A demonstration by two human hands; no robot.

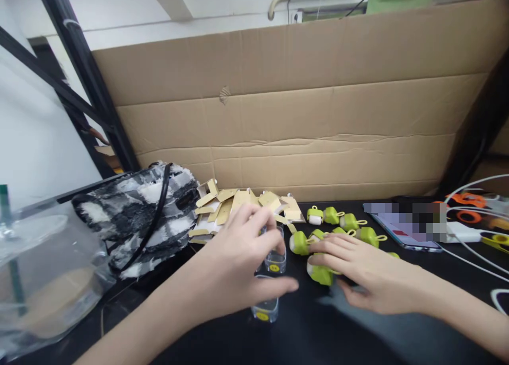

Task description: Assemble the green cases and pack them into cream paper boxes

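Note:
My left hand is closed around a small clear plastic box with a yellow sticker, at the middle of the black table. A second clear box stands just below my left thumb. My right hand lies flat with its fingers spread over a green and white keychain toy. Several more green toys lie in a row just beyond my right fingers. I cannot tell whether the right hand grips the toy or only rests on it.
A pile of tan cardboard tags lies behind my left hand. A black and white fuzzy bag sits at left, a clear plastic bag at far left. A phone, white cables and a cardboard wall lie right and behind.

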